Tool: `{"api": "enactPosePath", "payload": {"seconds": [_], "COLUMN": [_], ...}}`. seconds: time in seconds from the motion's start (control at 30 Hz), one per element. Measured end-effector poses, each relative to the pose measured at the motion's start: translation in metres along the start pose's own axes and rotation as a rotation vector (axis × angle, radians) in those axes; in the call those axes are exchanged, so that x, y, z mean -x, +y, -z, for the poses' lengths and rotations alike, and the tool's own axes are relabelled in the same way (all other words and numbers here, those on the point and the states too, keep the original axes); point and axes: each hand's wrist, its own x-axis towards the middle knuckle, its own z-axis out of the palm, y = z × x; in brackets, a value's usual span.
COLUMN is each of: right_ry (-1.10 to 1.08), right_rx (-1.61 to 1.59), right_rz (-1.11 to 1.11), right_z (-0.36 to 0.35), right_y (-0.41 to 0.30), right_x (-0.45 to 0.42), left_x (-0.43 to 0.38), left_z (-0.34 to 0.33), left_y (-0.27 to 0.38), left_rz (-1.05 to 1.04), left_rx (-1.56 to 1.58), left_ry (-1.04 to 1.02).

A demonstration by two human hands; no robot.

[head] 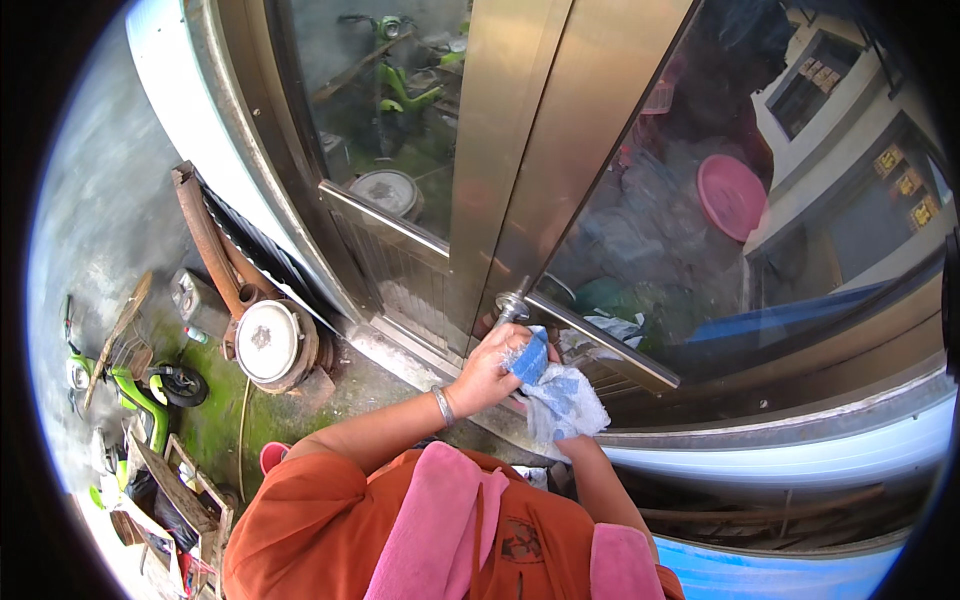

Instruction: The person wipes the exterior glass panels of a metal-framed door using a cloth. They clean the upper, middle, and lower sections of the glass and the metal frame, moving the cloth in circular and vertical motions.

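Before me stands a metal-framed glass door (pixel 600 127) with a metal handle or lock fitting (pixel 512 304) on its frame. My left hand (pixel 487 371), a silver bracelet at its wrist, is at the lower end of that fitting, its fingers curled against a blue and white cloth (pixel 566 401). The cloth hangs from my hands in loose folds. Most of my right hand (pixel 574 444) is hidden under and behind the cloth, with only its wrist side showing below. Exactly what the left fingers grip, cloth alone or fitting too, is partly hidden.
A round white lid (pixel 267 341) tops a squat stove-like object at the left, beside rusty pipes (pixel 202 240) and a plastic jug (pixel 196 300). Further left are a green scooter (pixel 154 412) and wooden boards (pixel 172 487). A raised sill (pixel 397 352) runs under the door.
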Motion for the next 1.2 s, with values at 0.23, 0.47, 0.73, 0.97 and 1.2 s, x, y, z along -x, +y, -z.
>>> {"api": "enactPosePath", "payload": {"seconds": [0.23, 0.47, 0.73, 0.97, 1.2], "right_ry": [0.147, 0.227, -0.328, -0.112, -0.058], "right_rx": [-0.804, 1.494, 2.054, 2.004, 2.001], "right_rz": [-0.104, 0.924, 0.398, 0.797, 0.894], "right_z": [0.003, -0.054, -0.099, -0.111, -0.134], "right_y": [-0.048, -0.095, 0.004, -0.046, -0.064], "right_x": [-0.034, -0.092, -0.162, -0.166, -0.180], "left_x": [0.014, 0.015, 0.048, 0.038, 0.023], "left_z": [0.017, -0.018, -0.040, -0.024, -0.008], "left_y": [-0.043, -0.087, -0.129, -0.122, -0.108], "left_rz": [0.400, 0.894, 0.699, 0.588, 0.596], "left_rx": [0.029, 1.064, 0.792, 0.513, 0.609], "left_ry": [0.171, 0.002, -0.105, -0.242, -0.395]}}
